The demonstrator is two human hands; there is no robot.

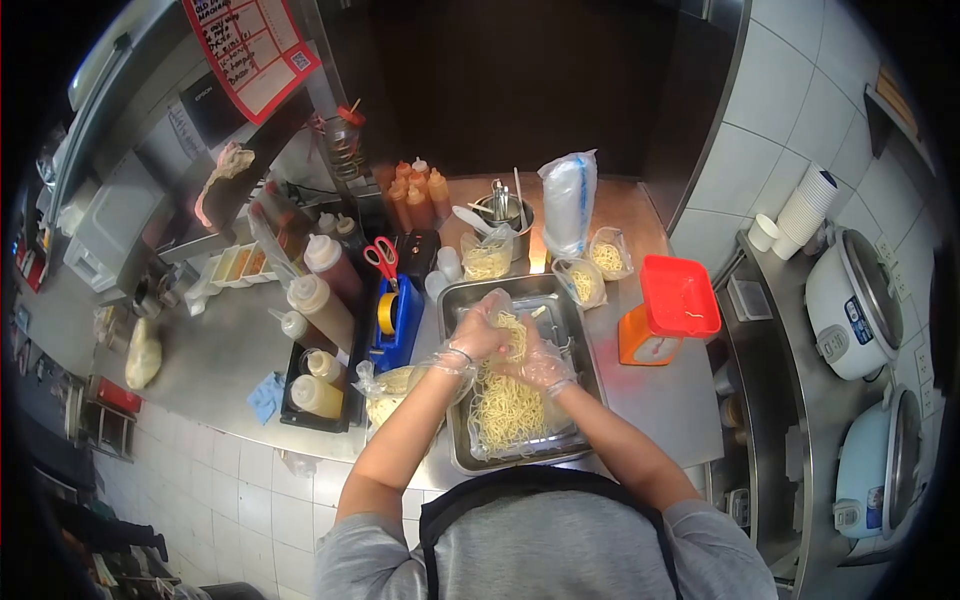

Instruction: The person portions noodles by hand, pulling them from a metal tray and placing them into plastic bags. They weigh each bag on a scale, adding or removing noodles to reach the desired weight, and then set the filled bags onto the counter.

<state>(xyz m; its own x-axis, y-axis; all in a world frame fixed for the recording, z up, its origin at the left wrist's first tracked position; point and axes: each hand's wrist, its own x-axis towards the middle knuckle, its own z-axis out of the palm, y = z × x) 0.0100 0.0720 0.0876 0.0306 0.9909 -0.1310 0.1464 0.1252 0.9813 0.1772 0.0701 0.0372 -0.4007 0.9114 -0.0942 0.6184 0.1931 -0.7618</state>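
Over the steel counter, head view: one metal tray [452, 300], one heap of noodles [505, 412] lying in it, three small bags [487, 258] filled behind. Two gloved hands are in the tray: left hand [478, 335] fingers curled tight on a clump, right hand [543, 368] fingers closed on the same noodles.

**Around the steel tabletop**

Squeeze bottles [318, 300] stand in a black tray on the tabletop [220, 350], with red scissors [381, 258] and a blue tape dispenser [397, 322] just beside them. An orange scale [668, 312] sits to the right. Two rice cookers [855, 300] and stacked paper cups [808, 205] lie farther right.
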